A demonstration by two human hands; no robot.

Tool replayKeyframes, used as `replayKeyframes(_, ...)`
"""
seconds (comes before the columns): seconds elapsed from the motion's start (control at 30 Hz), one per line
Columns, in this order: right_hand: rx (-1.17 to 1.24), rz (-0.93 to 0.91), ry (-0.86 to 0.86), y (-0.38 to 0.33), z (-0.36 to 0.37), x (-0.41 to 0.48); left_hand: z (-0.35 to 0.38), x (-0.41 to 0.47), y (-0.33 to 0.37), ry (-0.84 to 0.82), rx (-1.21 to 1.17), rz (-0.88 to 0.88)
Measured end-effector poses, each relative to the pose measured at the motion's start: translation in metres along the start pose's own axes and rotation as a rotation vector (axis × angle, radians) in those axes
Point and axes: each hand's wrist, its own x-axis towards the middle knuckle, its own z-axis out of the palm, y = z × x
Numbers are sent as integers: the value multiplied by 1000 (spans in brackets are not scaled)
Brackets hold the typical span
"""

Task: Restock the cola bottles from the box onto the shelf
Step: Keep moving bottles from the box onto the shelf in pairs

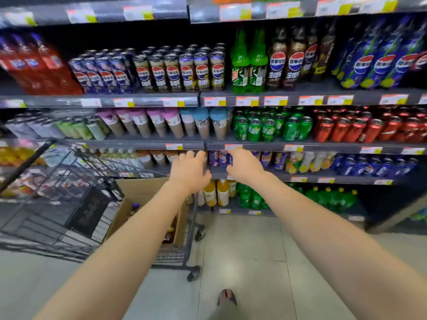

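Note:
Small purple-blue cola bottles (265, 160) stand in a row on the third shelf (258, 177), with a gap at their left end. My right hand (243, 166) reaches into that row, and its fingers and thumb curl round one cola bottle (223, 158) at the row's left end. My left hand (189, 173) is just to the left at the shelf's front edge, fingers stretched into the gap and holding nothing that I can see. The open cardboard box (143, 188) sits in the cart below my left arm, with dark bottles (135, 207) inside. The frame is blurred.
A black wire shopping cart (69, 181) stands at the left against the shelving. Shelves above hold cola bottles, green soda cans (270, 128) and red cans (369, 128). Orange and green bottles fill the bottom shelf. Light floor tiles (242, 250) lie below, with my foot (227, 296) on them.

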Motion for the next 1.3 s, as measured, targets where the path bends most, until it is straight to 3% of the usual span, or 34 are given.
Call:
replayKeyframes(0.4,-46,-150,-192,-187,146,26,41,-86,-225,-143,12,-239)
replayKeyframes(0.73,-23,-12,-302,-323,266,86,91,-87,-405,-298,-38,-258)
replayKeyframes(0.97,-9,89,-340,-353,308,110,131,-70,-465,-366,-120,-268)
replayKeyframes(1.3,73,237,-477,-323,385,177,203,-19,-496,-482,-201,-298)
